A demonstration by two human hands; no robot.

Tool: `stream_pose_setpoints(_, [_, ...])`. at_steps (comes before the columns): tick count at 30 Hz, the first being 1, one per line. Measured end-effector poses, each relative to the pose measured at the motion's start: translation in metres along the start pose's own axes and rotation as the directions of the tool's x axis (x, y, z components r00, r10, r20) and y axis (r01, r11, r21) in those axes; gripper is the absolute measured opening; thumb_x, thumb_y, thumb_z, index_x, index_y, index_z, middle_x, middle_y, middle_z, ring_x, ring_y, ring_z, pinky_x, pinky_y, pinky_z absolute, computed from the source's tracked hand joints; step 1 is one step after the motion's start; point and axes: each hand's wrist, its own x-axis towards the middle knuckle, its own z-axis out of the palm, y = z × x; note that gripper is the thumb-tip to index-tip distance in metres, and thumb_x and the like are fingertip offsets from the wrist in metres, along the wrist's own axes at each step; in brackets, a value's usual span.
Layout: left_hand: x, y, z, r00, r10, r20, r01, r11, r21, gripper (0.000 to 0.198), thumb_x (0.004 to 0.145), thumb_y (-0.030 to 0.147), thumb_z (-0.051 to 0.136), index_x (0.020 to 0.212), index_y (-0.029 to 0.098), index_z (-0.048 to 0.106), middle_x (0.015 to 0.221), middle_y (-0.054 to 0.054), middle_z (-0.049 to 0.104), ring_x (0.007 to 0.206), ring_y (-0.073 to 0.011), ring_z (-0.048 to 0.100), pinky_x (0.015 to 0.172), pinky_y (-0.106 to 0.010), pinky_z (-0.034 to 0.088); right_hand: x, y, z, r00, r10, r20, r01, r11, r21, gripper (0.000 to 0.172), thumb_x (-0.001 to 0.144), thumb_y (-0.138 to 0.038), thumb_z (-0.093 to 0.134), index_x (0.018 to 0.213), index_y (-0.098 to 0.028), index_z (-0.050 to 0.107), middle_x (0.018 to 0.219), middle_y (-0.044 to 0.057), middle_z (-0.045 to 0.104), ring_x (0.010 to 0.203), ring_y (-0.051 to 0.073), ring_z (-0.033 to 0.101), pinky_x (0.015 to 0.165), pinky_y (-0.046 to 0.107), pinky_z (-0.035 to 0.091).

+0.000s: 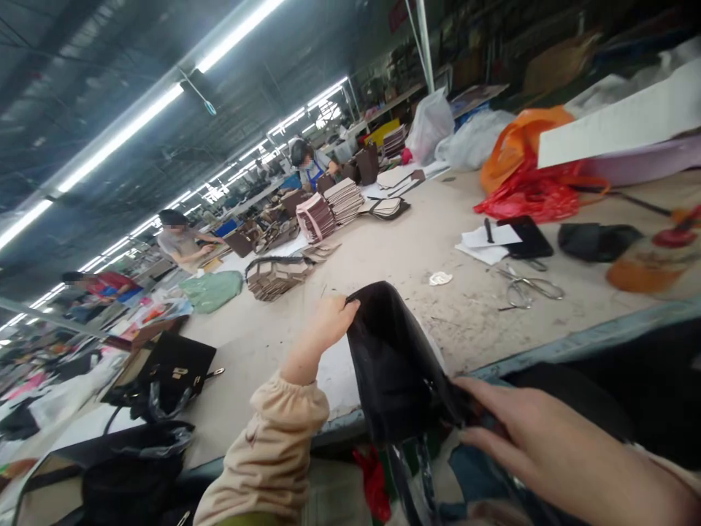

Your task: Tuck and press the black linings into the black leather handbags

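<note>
The right hand (526, 431) looms closest here, with scissors (515, 276) and an amber bottle (646, 264) beyond on the table (383, 252). The black bag (383, 365) tilts over the table's edge, its dangling straps (408, 475) blurred, right fingertips partly hidden; the left hand (328, 321) pinches its rim, the right clamps its near side.

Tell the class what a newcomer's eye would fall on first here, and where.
Probably the black bag, front and centre, its upper edge pinched by the left hand while the right hand grips its right side. Next might come the bright red bag and orange bag, bunched together at upper right, then the ceiling lights slanting across the upper left.
</note>
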Motion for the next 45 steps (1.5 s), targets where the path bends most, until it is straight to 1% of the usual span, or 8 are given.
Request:
stream_pose_setpoints(2, [0.001, 0.011, 0.002, 0.999, 0.042, -0.003, -0.042, 0.998, -0.038, 0.034, 0.087, 0.034, 0.04, 0.062, 0.018, 0.055, 0.06, -0.002, 0.058, 0.061, -0.0151, 0.055, 0.054, -0.026, 0.036, 0.003, 0.005, -0.017, 0.986, -0.027, 0.162, 0.026, 1.0, 0.005, 0.04, 0.077, -0.036, 0.061, 0.117, -0.034, 0.057, 0.096, 0.001, 0.071, 0.081, 0.023, 0.067, 0.068, 0.033, 0.055])
stream_pose_setpoints(4, [0.003, 0.02, 0.004, 0.996, 0.091, 0.014, -0.089, 0.992, -0.086, 0.033, 0.088, 0.032, 0.038, 0.062, 0.018, 0.053, 0.059, -0.001, 0.058, 0.059, -0.0141, 0.054, 0.053, -0.025, 0.035, 0.014, 0.011, -0.039, 0.98, -0.05, 0.191, 0.057, 0.998, -0.032, 0.032, 0.079, -0.034, 0.058, 0.111, -0.036, 0.06, 0.098, 0.0, 0.07, 0.083, 0.023, 0.067, 0.07, 0.034, 0.055])
stream_pose_setpoints(7, [0.008, 0.029, 0.004, 0.991, 0.124, 0.049, -0.119, 0.987, -0.109, 0.034, 0.088, 0.032, 0.036, 0.061, 0.018, 0.052, 0.058, -0.002, 0.057, 0.057, -0.014, 0.053, 0.052, -0.026, 0.033, 0.039, 0.013, -0.065, 0.997, -0.075, -0.008, 0.074, 0.992, -0.101, 0.026, 0.084, -0.034, 0.051, 0.107, -0.033, 0.063, 0.1, 0.001, 0.07, 0.084, 0.022, 0.066, 0.072, 0.034, 0.054])
stream_pose_setpoints(10, [0.013, 0.032, 0.005, 0.992, 0.103, 0.077, -0.097, 0.992, -0.076, 0.034, 0.088, 0.032, 0.036, 0.064, 0.018, 0.054, 0.058, -0.003, 0.058, 0.056, -0.0146, 0.052, 0.052, -0.027, 0.032, 0.074, 0.001, -0.074, 0.962, -0.156, -0.225, 0.125, 0.981, -0.147, 0.028, 0.085, -0.035, 0.051, 0.11, -0.027, 0.062, 0.106, 0.003, 0.068, 0.092, 0.021, 0.063, 0.081, 0.034, 0.051])
stream_pose_setpoints(12, [0.013, 0.032, 0.006, 0.992, 0.104, 0.073, -0.099, 0.993, -0.071, 0.031, 0.087, 0.031, 0.037, 0.066, 0.018, 0.056, 0.06, -0.004, 0.059, 0.057, -0.0145, 0.052, 0.053, -0.027, 0.031, 0.098, -0.009, -0.072, 0.929, -0.24, -0.281, 0.193, 0.963, -0.188, 0.028, 0.086, -0.031, 0.051, 0.11, -0.023, 0.061, 0.108, 0.005, 0.066, 0.097, 0.02, 0.061, 0.086, 0.033, 0.048])
stream_pose_setpoints(21, [0.003, 0.028, 0.012, 0.982, 0.183, -0.042, -0.188, 0.967, -0.17, 0.021, 0.084, 0.031, 0.044, 0.083, 0.019, 0.061, 0.068, -0.001, 0.061, 0.057, -0.0123, 0.05, 0.053, -0.024, 0.03, 0.17, -0.012, -0.051, 0.921, -0.373, -0.114, 0.32, 0.89, -0.325, 0.015, 0.084, -0.023, 0.055, 0.093, -0.02, 0.067, 0.09, 0.005, 0.062, 0.089, 0.019, 0.055, 0.081, 0.032, 0.043])
stream_pose_setpoints(34, [0.004, 0.024, 0.015, 0.986, 0.139, -0.089, -0.146, 0.987, -0.069, 0.03, 0.085, 0.036, 0.043, 0.063, 0.018, 0.052, 0.055, 0.001, 0.051, 0.048, -0.0093, 0.039, 0.051, -0.025, 0.021, 0.187, -0.018, -0.046, 0.945, -0.326, -0.005, 0.295, 0.862, -0.413, 0.01, 0.084, -0.023, 0.055, 0.079, -0.02, 0.064, 0.083, 0.003, 0.058, 0.083, 0.016, 0.053, 0.073, 0.027, 0.038])
stream_pose_setpoints(45, [0.005, 0.019, 0.016, 0.984, 0.154, -0.093, -0.159, 0.986, -0.044, 0.03, 0.083, 0.033, 0.045, 0.058, 0.018, 0.045, 0.049, 0.002, 0.045, 0.046, -0.009, 0.035, 0.052, -0.027, 0.017, 0.197, -0.022, -0.034, 0.942, -0.334, -0.026, 0.288, 0.847, -0.446, 0.011, 0.085, -0.021, 0.055, 0.076, -0.017, 0.06, 0.083, 0.005, 0.058, 0.082, 0.016, 0.051, 0.074, 0.027, 0.038])
